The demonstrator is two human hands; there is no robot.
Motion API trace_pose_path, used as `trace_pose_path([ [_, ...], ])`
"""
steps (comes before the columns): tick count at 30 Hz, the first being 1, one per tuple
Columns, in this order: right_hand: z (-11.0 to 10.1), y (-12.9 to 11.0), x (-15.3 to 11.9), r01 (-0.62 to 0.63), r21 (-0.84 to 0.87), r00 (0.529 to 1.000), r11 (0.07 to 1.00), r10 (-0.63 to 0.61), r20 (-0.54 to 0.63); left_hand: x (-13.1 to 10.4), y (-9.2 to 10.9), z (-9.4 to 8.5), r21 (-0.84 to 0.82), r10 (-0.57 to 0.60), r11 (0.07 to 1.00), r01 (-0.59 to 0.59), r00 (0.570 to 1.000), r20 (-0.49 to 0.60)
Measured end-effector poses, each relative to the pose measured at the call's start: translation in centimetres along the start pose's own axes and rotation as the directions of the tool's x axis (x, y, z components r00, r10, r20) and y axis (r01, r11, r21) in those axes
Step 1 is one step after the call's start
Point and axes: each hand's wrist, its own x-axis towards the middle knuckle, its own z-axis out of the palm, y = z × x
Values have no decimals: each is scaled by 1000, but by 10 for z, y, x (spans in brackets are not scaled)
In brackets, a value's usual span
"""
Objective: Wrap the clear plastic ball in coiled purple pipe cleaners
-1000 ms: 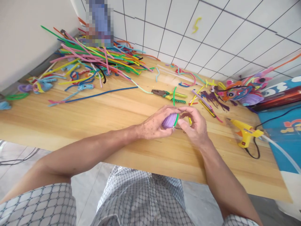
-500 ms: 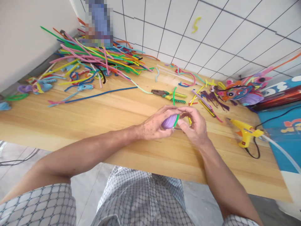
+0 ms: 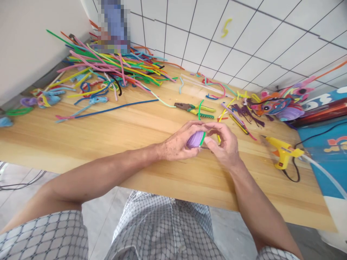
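Note:
A rounded purple piece [image 3: 194,140] of ribbed, fuzzy look is in my left hand [image 3: 180,142], whose fingers wrap round it. Along its right edge runs a green pipe cleaner [image 3: 200,110], one end of which sticks up beyond my fingers. My right hand [image 3: 225,143] is curled at that edge, thumb and fingertips pinching the green strip against the purple piece. Fingers hide part of both. Just beyond my hands lie pliers [image 3: 193,109] with green and yellow handles.
A large heap of coloured pipe cleaners [image 3: 116,66] lies at the back left of the wooden table [image 3: 108,135]. A yellow glue gun [image 3: 283,151] and a yellow cutter [image 3: 238,124] rest on the right, near a colourful fuzzy figure [image 3: 282,104]. Tiled wall behind.
The upright end of the green pipe cleaner has shifted very slightly to the left. Both hands have hardly moved and keep their hold.

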Motion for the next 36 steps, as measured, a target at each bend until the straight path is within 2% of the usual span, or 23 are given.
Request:
trace_pose_path([
  [4, 0, 0, 1, 0, 12, 1000, 1000, 0, 5, -1, -1, 0, 5, 2, 1000, -2, 1000, 18],
  [9, 2, -1, 1, -9, 16, 1000, 1000, 8, 13, -1, 0, -1, -5, -57, 998, 57, 998, 29],
  [15, 1, 5, 0, -37, 1, 997, 999, 37, -67, 2, 1, -5, 7, -48, 999, 49, 998, -50],
  [21, -3, 0, 2, -75, -64, 997, 995, 73, -34, 4, 1, -9, -29, -138, 990, 136, 982, -130],
  [33, -5, -11, 10, -109, -25, 994, 994, 110, 20, 3, 5, -9, -46, -188, 982, 184, 976, -106],
  [36, -4, -11, 9, -115, -22, 993, 993, 115, 11, 3, 5, -9, -72, -234, 971, 228, 967, -98],
])
